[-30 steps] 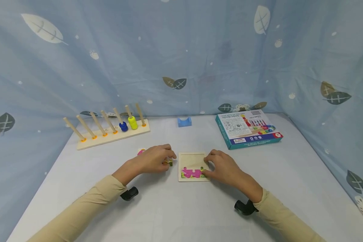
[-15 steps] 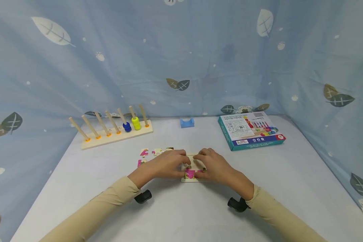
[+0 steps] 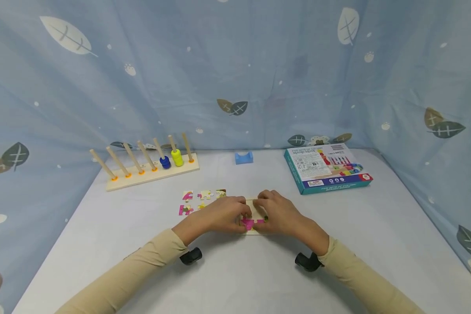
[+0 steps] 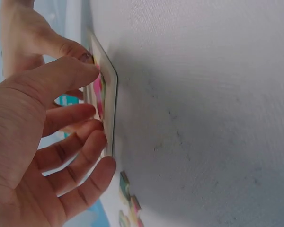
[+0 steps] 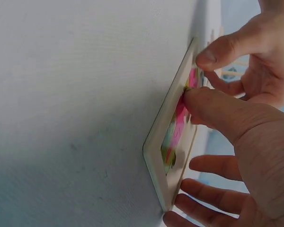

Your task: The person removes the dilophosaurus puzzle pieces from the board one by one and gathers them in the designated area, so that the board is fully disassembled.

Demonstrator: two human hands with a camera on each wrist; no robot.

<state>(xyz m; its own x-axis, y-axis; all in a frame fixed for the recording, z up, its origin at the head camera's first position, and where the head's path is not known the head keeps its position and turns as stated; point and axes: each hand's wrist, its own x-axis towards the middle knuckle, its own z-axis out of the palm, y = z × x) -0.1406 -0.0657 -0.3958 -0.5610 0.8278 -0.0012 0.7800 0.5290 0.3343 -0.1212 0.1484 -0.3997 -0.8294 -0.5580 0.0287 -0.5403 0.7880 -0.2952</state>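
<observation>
A square wooden puzzle tray (image 3: 253, 235) lies on the table, with pink pieces (image 3: 249, 223) along its near side. Over the tray's left part my left hand (image 3: 224, 214) pinches a puzzle piece (image 5: 200, 74) between thumb and forefinger, mostly hidden by the fingers. My right hand (image 3: 281, 214) is at the tray's right side. Its thumb (image 5: 197, 100) presses on the pink pieces in the right wrist view, and its other fingers reach out loosely along the far edge. Several loose puzzle pieces (image 3: 186, 209) lie left of the tray, partly behind my left hand.
At the back left stands a wooden peg board (image 3: 153, 176) with blue rings (image 3: 165, 162) and yellow-green rings (image 3: 177, 158). A small blue cradle-shaped block (image 3: 244, 158) sits at the back centre, and a flat toy box (image 3: 328, 168) at the back right. A patterned curtain hangs behind the table.
My left hand has carried its puzzle piece rightward from beside the tray to over it, uncovering the loose pieces. My right hand has shifted slightly left, its thumb staying at the pink pieces.
</observation>
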